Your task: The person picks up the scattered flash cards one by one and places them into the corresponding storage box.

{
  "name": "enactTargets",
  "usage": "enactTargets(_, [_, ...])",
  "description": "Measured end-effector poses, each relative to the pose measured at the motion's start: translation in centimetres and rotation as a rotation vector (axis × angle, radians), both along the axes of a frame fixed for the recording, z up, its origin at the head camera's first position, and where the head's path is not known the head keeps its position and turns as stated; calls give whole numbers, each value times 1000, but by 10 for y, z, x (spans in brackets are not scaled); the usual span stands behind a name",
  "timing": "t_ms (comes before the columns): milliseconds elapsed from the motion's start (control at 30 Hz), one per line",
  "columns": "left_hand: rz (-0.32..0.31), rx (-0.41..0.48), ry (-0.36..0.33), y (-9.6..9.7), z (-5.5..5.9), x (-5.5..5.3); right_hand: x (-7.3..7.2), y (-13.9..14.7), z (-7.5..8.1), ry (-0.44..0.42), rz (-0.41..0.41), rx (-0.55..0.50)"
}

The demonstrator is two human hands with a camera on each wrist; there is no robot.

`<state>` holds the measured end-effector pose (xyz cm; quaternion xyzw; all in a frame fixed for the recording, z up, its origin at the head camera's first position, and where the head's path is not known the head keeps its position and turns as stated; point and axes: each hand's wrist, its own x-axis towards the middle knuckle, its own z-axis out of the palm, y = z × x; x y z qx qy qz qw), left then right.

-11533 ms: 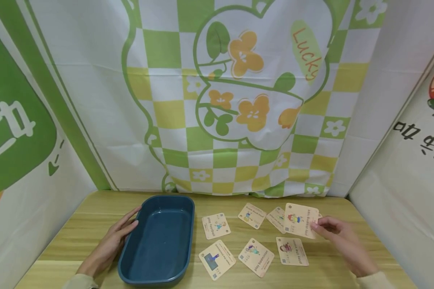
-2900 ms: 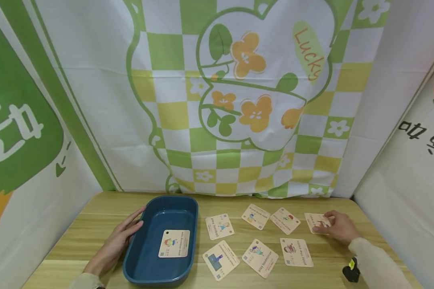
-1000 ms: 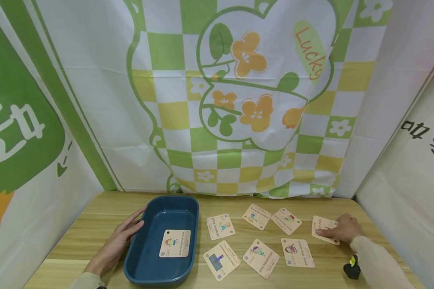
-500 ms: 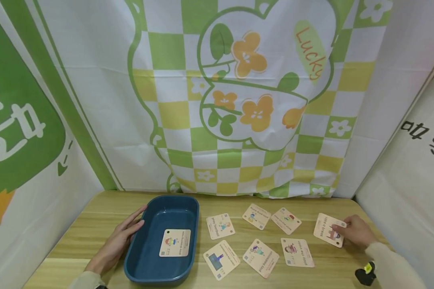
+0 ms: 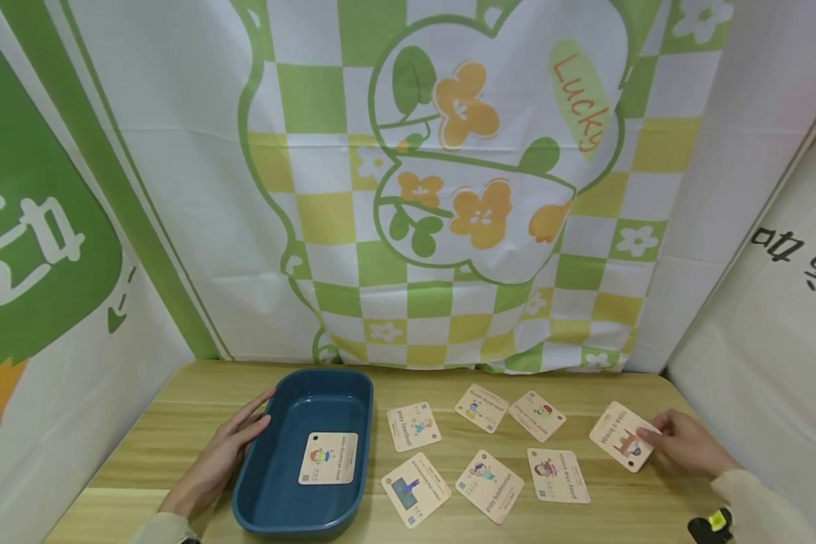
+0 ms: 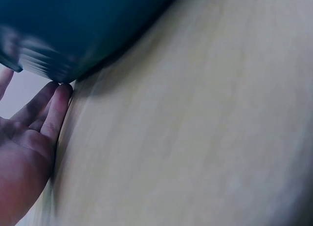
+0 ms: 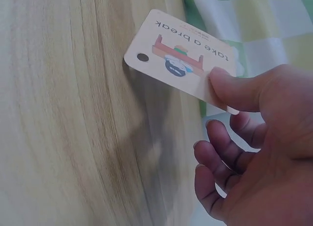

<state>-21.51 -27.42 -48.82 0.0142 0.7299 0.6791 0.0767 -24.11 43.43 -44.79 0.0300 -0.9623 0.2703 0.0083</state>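
My right hand (image 5: pixel 693 444) pinches a flash card (image 5: pixel 622 437) by its edge, thumb on the printed face. It reads "take a break"; in the right wrist view the card (image 7: pixel 181 59) is tilted and lifted off the wood, its shadow below. My left hand (image 5: pixel 217 457) rests at the left side of a dark blue tray (image 5: pixel 272 521), its fingers fairly straight; in the left wrist view, fingertips (image 6: pixel 61 96) touch the tray's underside edge. One card (image 5: pixel 329 458) with a red-haired figure lies face up inside the tray.
Several picture cards lie spread on the wooden table right of the tray, among them a football card (image 5: pixel 414 426), a badminton card (image 5: pixel 489 486) and a violin card (image 5: pixel 559 474). A checkered curtain (image 5: pixel 435 317) hangs behind the table's back edge.
The red-haired figure's card went from my right hand into the tray. My right hand then slid the "take a break" card rightward and lifted it. My left hand stays at the tray.
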Motion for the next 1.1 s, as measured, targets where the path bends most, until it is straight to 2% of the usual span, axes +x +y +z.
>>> enactTargets(200, [7,-12,2,0,0,0,3,2,-1,40,19,1])
enactTargets(500, [12,-26,-1,0,0,0,7,-1,2,47,42,25])
enactTargets(800, [1,-31,-4,0,0,0,11,-7,5,68,-2,19])
enactTargets(1100, [16,-31,-10,0,-1,0,15,-19,13,138,-32,27])
